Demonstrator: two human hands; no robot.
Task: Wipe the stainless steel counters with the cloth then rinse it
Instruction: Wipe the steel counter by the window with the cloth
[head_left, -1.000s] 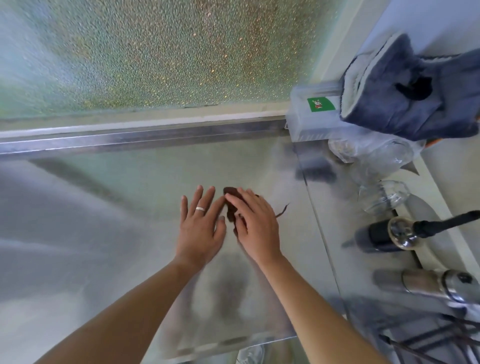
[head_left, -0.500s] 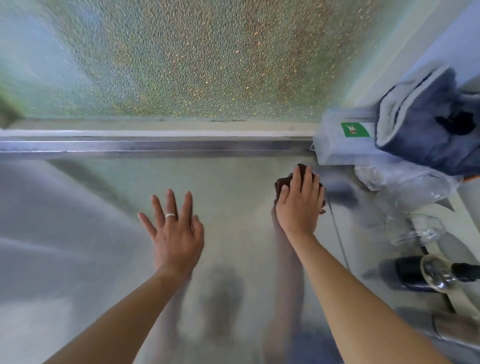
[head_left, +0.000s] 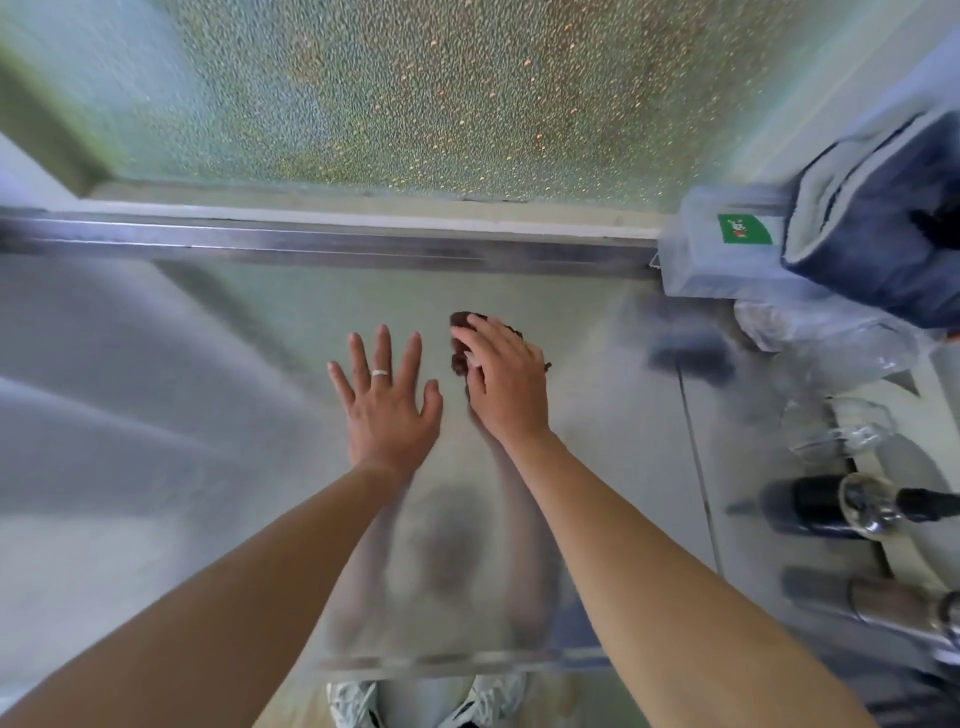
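A small dark brown cloth (head_left: 459, 340) lies on the stainless steel counter (head_left: 208, 415), near its middle. My right hand (head_left: 506, 382) presses flat on the cloth with straight fingers and covers most of it. Just left of it, my left hand (head_left: 387, 400) rests flat on the bare steel with fingers spread, a ring on one finger. The two hands sit close together without touching.
A frosted glass window (head_left: 415, 93) and a steel ledge (head_left: 332, 244) close off the back. At the right stand a pale box with a green label (head_left: 727, 244), a folded blue towel (head_left: 883, 218), clear plastic wrap (head_left: 831, 353) and metal tap fittings (head_left: 852, 504).
My right hand has slid the cloth back from the counter's right rear toward the middle. My left hand stays flat on the steel, and now lies beside the right hand.
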